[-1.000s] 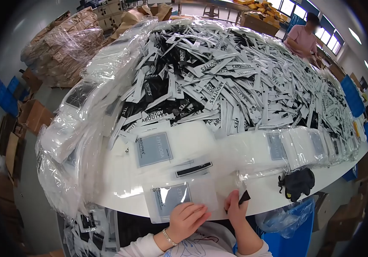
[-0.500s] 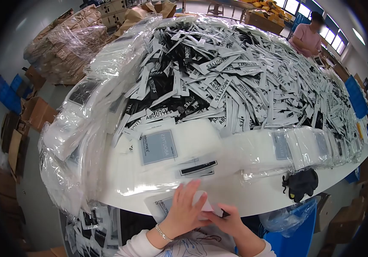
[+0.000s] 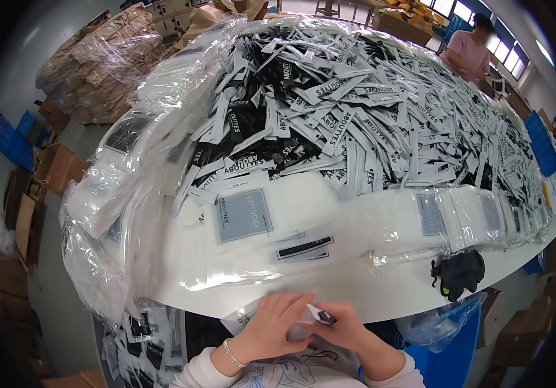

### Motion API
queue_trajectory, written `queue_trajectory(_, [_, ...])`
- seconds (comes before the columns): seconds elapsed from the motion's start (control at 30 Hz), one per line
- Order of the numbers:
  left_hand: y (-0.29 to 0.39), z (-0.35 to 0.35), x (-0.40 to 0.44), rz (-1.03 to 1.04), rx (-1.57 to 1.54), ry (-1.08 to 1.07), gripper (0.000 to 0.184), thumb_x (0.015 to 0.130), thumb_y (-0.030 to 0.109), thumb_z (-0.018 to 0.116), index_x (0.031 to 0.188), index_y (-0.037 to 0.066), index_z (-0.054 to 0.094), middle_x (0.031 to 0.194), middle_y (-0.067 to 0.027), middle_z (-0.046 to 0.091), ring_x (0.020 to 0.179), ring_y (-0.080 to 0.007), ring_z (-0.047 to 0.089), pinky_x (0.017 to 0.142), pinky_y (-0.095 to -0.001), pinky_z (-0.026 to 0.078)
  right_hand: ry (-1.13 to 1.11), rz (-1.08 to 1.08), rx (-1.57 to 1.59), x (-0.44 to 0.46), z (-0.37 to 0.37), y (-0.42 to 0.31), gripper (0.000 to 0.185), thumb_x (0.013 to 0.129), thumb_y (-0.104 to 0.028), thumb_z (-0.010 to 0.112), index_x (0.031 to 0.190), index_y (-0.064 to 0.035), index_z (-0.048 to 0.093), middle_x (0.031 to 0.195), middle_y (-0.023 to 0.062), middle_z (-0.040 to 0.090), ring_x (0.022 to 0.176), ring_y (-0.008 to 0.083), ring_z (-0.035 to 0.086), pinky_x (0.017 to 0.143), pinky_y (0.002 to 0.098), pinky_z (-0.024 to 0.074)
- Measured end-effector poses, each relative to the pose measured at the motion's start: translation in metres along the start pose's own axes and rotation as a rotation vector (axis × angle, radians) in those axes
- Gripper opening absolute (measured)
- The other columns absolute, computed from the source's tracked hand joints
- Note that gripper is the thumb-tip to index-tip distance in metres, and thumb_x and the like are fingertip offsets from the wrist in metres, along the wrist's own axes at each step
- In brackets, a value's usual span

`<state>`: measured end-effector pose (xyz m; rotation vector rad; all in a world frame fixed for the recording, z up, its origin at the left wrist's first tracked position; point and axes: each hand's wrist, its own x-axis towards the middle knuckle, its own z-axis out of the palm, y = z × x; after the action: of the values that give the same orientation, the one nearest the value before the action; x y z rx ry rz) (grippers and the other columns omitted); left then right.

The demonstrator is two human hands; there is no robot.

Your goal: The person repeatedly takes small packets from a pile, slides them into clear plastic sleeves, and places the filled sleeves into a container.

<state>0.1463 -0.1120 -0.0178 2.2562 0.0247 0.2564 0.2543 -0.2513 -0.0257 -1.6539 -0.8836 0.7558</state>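
Observation:
At the front table edge, my left hand [image 3: 271, 328] is closed around a frosted plastic bag [image 3: 234, 318] with dark print, mostly hidden behind the hand. Close beside it, my right hand [image 3: 344, 328] pinches small white-and-black sachets [image 3: 320, 315] between thumb and fingers. Their inner ends meet my left fingers; I cannot tell whether they are inside the bag. Just beyond lies a stack of frosted bags [image 3: 291, 207] with a grey printed panel. A large heap of white and black stick sachets [image 3: 355, 123] marked ABOUTYES covers the table behind.
Plastic-wrapped bag stacks [image 3: 129, 174] line the left side, and more bags [image 3: 430, 220] lie front right. A black glove [image 3: 459, 275] rests near the right edge. Below are a blue bin [image 3: 446, 355] and a container of sachets [image 3: 142, 349]. Another person [image 3: 468, 55] sits far right.
My left fingers have lowered and curled in around the bag. The sachets in my right hand have tilted, showing more of their dark print. The view has shifted slightly.

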Motion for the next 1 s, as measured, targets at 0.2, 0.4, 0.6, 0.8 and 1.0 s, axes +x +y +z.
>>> queue_trajectory(0.2, [-0.005,-0.002,-0.006,-0.005,0.094,0.037,0.091,0.053,0.032,0.079,0.127,0.001,0.036,0.118,-0.0166,0.042,0.103,-0.0311,0.042,0.087,-0.0382,0.031,0.276,-0.347,-0.13,-0.012,-0.016,0.028,0.029,0.072,-0.022,0.072,0.082,-0.0005,0.056,0.065,0.0078,0.055,0.055,0.0156,0.05,0.048,0.0257,0.0398])
queue_trajectory(0.4, [-0.019,0.011,-0.011,0.024,0.145,0.154,0.119,0.051,0.044,0.081,0.137,0.0,0.011,0.123,-0.0244,0.03,0.107,-0.037,0.034,0.089,-0.042,0.029,0.559,-0.204,-0.282,-0.003,-0.033,0.068,0.016,0.087,-0.014,0.053,0.081,0.0003,0.051,0.068,0.0086,0.053,0.057,0.0164,0.049,0.054,0.0252,0.0407])
queue_trajectory(0.6, [-0.021,0.011,-0.01,0.024,0.215,0.204,0.128,0.05,0.044,0.081,0.138,-0.001,0.001,0.122,-0.023,0.031,0.107,-0.0349,0.034,0.088,-0.0413,0.029,0.655,-0.191,-0.042,-0.01,-0.031,0.062,0.02,0.09,-0.017,0.046,0.076,-0.0032,0.044,0.063,0.0033,0.045,0.053,0.011,0.043,0.05,0.0232,0.0351])
queue_trajectory(0.8, [-0.019,0.023,-0.002,0.052,0.236,0.197,0.127,0.049,0.047,0.08,0.139,0.003,0.004,0.119,-0.0197,0.033,0.108,-0.0334,0.034,0.086,-0.0409,0.027,0.291,-0.133,1.009,0.001,-0.021,0.009,0.026,0.094,-0.027,0.04,0.076,-0.0086,0.035,0.062,0.0017,0.041,0.055,0.0114,0.038,0.051,0.0295,0.0324])
queue_trajectory(1.0, [-0.016,0.025,0.0,0.033,0.147,0.273,0.121,0.05,0.045,0.078,0.14,0.007,0.007,0.124,-0.0205,0.034,0.107,-0.0337,0.038,0.082,-0.0406,0.026,-0.146,-0.237,0.381,0.023,-0.003,-0.023,0.026,0.087,-0.014,0.049,0.112,-0.0034,0.051,0.114,0.0174,0.051,0.108,0.0314,0.047,0.094,0.0466,0.0331])
